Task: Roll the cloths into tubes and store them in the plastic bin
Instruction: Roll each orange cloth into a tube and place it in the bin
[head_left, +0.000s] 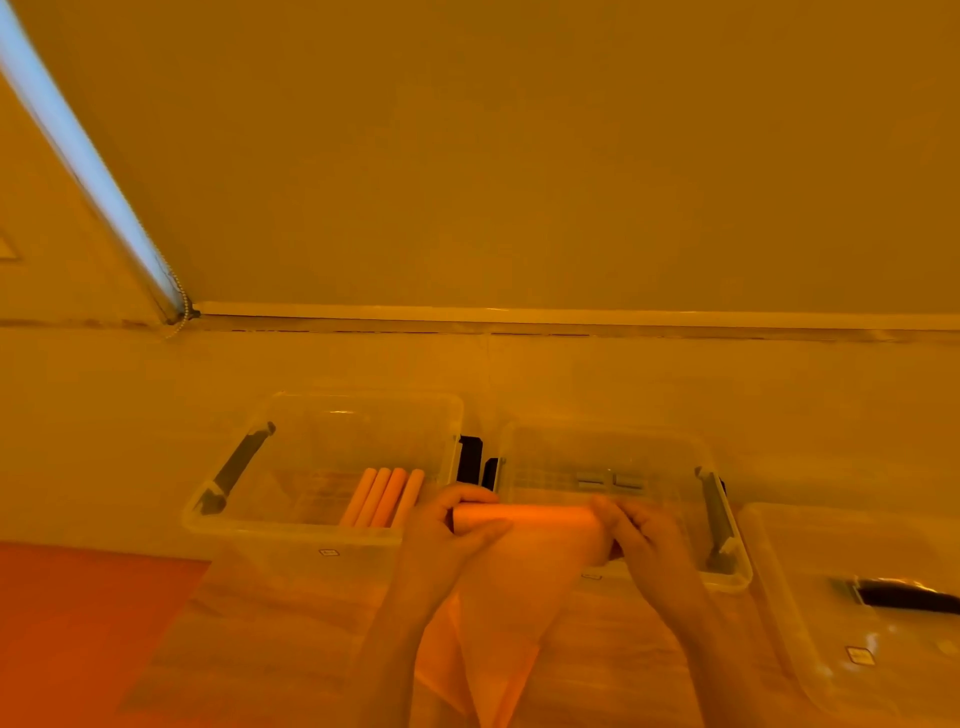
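Cloth (519, 587), orange, thin and limp: loose tail hanging toward the camera in soft folds, top edge already wound into a short roll between both hands. Light by the look of it, no stiffness; likely to unwind if let go, likely to telescope if rolled unevenly. Best held at the two roll ends, thumbs under, fingers over.

Left hand (447, 535): fingers curled round the left end of the roll. Right hand (641, 535): fingers pinching the right end.

Beyond, left plastic bin (218, 514), clear: four finished tubes (384, 496) lying side by side against its right wall. Right bin (727, 566) just behind the roll, no cloth visible inside. Far back, plain wall (519, 156).
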